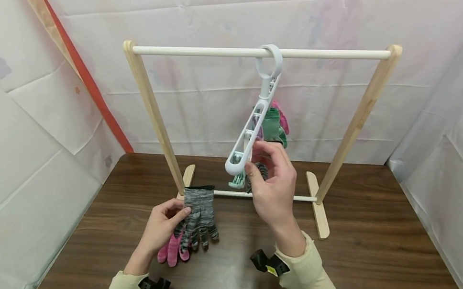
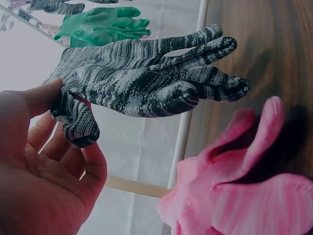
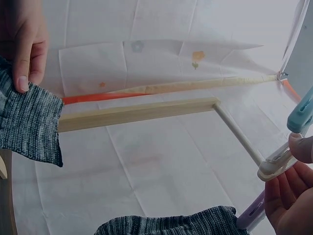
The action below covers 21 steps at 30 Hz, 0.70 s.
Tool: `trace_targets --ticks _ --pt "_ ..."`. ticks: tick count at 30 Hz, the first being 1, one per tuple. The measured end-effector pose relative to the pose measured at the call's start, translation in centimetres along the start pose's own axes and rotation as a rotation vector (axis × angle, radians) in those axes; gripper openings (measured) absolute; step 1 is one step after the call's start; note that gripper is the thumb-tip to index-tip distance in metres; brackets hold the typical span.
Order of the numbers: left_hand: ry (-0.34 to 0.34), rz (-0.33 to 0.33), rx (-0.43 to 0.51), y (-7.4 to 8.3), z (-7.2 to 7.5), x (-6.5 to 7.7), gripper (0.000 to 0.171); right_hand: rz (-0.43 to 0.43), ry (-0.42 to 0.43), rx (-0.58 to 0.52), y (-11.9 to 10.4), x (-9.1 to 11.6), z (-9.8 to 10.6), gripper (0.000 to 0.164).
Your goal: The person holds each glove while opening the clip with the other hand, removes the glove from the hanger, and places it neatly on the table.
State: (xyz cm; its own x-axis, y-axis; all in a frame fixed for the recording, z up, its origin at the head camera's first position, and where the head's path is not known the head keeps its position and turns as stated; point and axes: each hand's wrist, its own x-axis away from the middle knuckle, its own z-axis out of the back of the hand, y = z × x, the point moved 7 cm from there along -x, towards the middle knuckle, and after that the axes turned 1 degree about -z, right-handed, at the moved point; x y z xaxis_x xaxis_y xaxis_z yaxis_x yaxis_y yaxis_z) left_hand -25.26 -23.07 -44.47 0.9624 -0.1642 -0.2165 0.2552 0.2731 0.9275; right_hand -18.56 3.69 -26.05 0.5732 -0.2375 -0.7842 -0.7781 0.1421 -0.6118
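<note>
My left hand (image 1: 160, 226) pinches a black-and-grey striped knit glove (image 1: 199, 205) near its cuff, thumb on top, with the glove's fingers pointing down in the head view. Below it a pink glove (image 2: 234, 181) lies on the table. My right hand (image 1: 275, 183) grips the front end of a pale clip hanger (image 1: 235, 167), thumb and fingertips on its edge. A teal clip (image 3: 301, 112) and a purple clip (image 3: 252, 210) are beside that hand. Another striped glove (image 3: 171, 224) hangs at the purple clip. Behind, a green glove (image 1: 275, 125) hangs from the hanger.
The hanger's ring (image 1: 279, 63) loops over the white top rod (image 1: 333, 57) of a wooden rack (image 1: 358, 116). The rack's feet (image 1: 318, 208) stand on a dark wood table (image 1: 373, 258). White patterned sheets (image 1: 203, 93) surround it, with a red strip (image 1: 91, 88) at left.
</note>
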Motion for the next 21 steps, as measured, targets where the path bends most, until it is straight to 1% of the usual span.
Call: trace_targets --ticks 2,8,10,12,17,19,21 --pt "-0.009 0.014 -0.013 0.0 0.0 0.0 0.009 -0.001 0.001 -0.003 0.0 0.0 0.0 0.035" --pt "-0.046 0.063 -0.04 1.7 0.0 0.3 0.008 -0.002 0.005 -0.014 0.1 0.0 0.0 0.036" --pt "-0.055 0.075 -0.049 1.9 0.0 0.4 0.008 -0.002 0.005 -0.014 0.1 0.0 0.0 0.036" --pt "-0.052 0.09 -0.047 1.1 0.0 0.2 0.009 -0.002 0.005 -0.013 0.1 0.0 0.0 0.036" --pt "-0.042 0.099 -0.048 -1.6 0.1 -0.2 0.011 -0.003 0.004 -0.01 0.0 0.0 0.1 0.036" --pt "-0.04 0.088 -0.052 -2.0 0.1 -0.3 0.011 -0.004 0.005 -0.009 0.0 0.1 0.1 0.036" --pt "-0.038 0.073 -0.053 -2.2 0.1 -0.4 0.011 -0.005 0.006 -0.011 0.1 0.1 0.1 0.037"
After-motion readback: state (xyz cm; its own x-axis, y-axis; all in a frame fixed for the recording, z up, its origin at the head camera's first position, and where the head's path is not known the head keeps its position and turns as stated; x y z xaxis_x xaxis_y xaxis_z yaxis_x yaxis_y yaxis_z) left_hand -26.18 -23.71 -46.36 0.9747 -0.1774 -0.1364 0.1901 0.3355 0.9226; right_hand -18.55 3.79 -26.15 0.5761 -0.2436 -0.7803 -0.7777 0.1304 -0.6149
